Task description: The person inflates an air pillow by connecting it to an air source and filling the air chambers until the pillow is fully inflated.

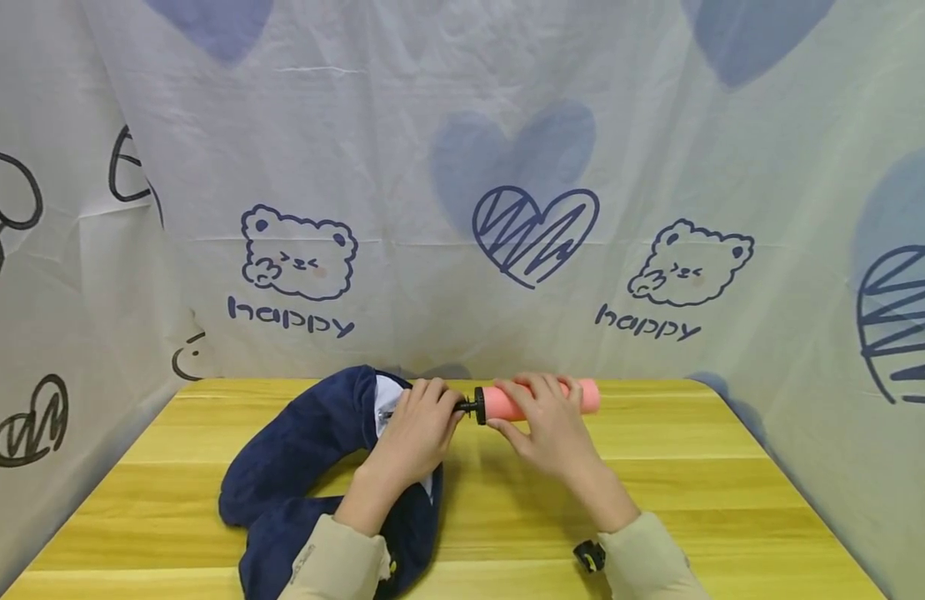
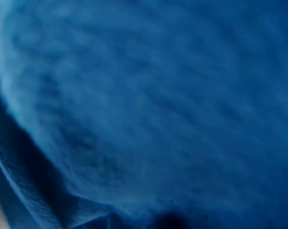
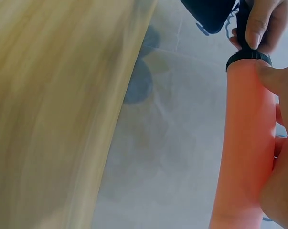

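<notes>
My right hand [image 1: 550, 425] grips the pink barrel of a hand pump [image 1: 592, 396], which lies level above the table. In the right wrist view the pump's pink barrel [image 3: 244, 143] runs up to a black ribbed collar. My left hand [image 1: 419, 427] pinches the black part that sticks out of that collar. Beneath the left hand and forearm lies a navy plush neck pillow [image 1: 297, 450], with a whitish patch showing at its upper end. Blue plush cloth [image 2: 148, 95] fills the left wrist view, close and blurred. The left fingertips partly hide the pump's black end.
Everything is over a yellow wood-grain table [image 1: 695, 475]. A pale cloth printed with hearts and bears [image 1: 417, 275] hangs behind the table and at both sides. A small black object [image 1: 589, 556] is beside the right sleeve.
</notes>
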### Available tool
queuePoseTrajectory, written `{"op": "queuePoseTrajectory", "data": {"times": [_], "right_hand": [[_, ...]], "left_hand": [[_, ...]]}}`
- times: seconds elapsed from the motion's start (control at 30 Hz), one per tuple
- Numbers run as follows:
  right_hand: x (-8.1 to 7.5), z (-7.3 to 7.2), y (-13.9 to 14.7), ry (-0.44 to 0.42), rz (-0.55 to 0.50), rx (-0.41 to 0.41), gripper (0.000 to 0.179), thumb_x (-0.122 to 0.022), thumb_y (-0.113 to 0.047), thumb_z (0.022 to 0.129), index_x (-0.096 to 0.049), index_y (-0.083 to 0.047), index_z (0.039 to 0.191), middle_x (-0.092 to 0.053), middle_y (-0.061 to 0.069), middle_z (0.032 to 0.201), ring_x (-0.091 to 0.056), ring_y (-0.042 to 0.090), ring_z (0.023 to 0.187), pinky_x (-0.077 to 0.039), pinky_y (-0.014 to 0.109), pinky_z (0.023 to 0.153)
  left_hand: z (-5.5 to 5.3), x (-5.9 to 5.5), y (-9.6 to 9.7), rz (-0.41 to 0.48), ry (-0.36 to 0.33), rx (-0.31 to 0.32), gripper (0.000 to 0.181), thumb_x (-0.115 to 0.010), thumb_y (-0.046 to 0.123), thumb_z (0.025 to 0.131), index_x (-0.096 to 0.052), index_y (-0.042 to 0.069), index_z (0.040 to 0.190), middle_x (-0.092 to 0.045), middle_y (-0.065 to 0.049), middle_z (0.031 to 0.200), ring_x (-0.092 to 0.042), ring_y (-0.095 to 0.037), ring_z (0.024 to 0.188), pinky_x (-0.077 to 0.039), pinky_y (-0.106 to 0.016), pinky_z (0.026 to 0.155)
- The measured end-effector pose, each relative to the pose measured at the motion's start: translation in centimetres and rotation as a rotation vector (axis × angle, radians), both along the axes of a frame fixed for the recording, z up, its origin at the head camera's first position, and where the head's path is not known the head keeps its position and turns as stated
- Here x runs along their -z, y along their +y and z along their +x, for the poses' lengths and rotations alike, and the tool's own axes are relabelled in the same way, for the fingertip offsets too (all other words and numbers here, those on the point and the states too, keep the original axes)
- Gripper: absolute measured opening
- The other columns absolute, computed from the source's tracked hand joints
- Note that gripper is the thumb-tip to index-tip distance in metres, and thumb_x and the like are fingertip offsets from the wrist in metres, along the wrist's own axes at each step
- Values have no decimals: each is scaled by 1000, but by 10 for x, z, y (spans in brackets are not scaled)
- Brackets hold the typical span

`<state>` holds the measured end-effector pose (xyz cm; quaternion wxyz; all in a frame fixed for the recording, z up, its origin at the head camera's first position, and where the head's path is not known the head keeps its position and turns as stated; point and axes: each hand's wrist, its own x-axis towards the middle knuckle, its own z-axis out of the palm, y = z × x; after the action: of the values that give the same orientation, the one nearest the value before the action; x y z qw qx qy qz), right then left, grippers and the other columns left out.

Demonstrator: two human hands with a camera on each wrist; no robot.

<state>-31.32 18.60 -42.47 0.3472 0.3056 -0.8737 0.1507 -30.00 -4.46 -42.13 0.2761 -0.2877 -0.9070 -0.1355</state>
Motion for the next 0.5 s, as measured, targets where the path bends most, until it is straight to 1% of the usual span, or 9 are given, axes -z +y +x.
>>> {"op": "queuePoseTrajectory", "data": {"times": [0.17,0.37,0.5], "right_hand": [[-1,-3,6,-24,-1,19,54,-82,-39,90,-68,-14,135,-66,11,123,-59,34,117,-31,64,102],[-4,-7,17,-86,-2,48,55,-82,-39,90,-67,-15,138,-64,10,127,-57,33,122,-27,64,107],[-7,-10,26,-121,-17,62,56,-82,-39,90,-66,-16,138,-63,10,129,-55,33,124,-23,63,108]], "left_hand": [[-2,0,-5,-3,-18,-16,15,-60,18,107,-67,7,114,-57,-7,102,-50,-27,95,-42,-43,84],[-3,-3,-12,-5,-55,-50,18,-57,19,108,-67,8,118,-58,-8,108,-49,-28,99,-42,-44,86],[-4,-5,-19,-10,-67,-82,19,-57,20,109,-67,10,122,-58,-8,112,-48,-28,102,-41,-44,86]]}}
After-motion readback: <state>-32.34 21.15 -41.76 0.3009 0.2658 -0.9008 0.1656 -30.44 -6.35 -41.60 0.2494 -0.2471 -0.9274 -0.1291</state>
